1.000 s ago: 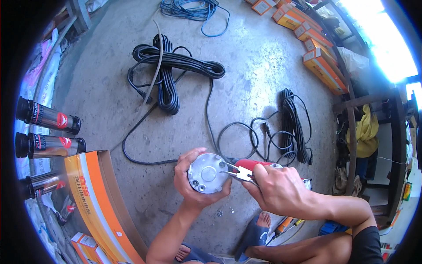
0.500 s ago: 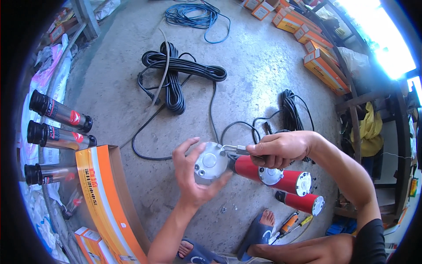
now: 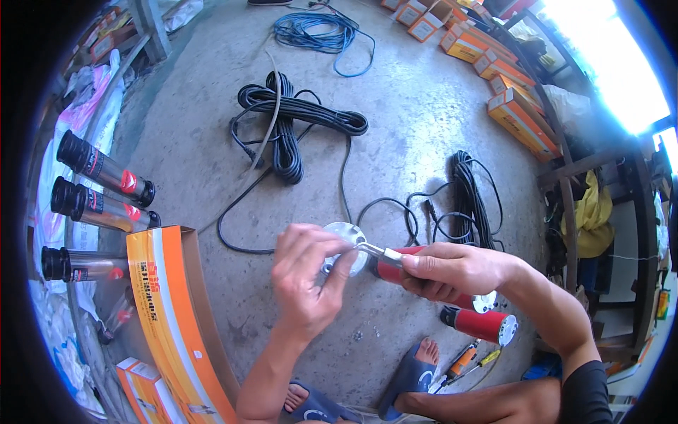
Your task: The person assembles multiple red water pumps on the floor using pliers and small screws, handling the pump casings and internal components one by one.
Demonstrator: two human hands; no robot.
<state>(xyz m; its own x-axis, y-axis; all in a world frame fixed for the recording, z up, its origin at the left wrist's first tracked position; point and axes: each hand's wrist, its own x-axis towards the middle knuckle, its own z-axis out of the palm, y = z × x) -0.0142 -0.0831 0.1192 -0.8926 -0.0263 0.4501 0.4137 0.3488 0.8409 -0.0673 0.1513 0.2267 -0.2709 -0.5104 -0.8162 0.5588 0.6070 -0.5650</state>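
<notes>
My right hand (image 3: pixel 455 268) is closed around the grey handle of a bent metal wrench (image 3: pixel 377 250), whose angled end points left. At that end, my left hand (image 3: pixel 307 279) has its thumb and forefinger pinched together. Whatever small piece is between those fingertips is too hidden to name. Just behind them is a round silver metal end cap (image 3: pixel 344 231) with holes near its rim, partly covered by the left fingers. Red motor cylinders with silver ends lie right of it; one (image 3: pixel 473 321) shows fully, others are partly under my right hand.
Coiled black cables (image 3: pixel 282 116) and a blue cable (image 3: pixel 318 32) lie on the concrete floor. Left are clear-bodied cylinders with black ends (image 3: pixel 106 169) and a tall open orange box (image 3: pixel 166 304). More orange boxes (image 3: pixel 522 120) line the right; screwdrivers (image 3: pixel 462 359) lie near my foot.
My left hand has left its spread grip around the end cap and now pinches at the wrench's tip. My right hand has moved slightly down with the wrench.
</notes>
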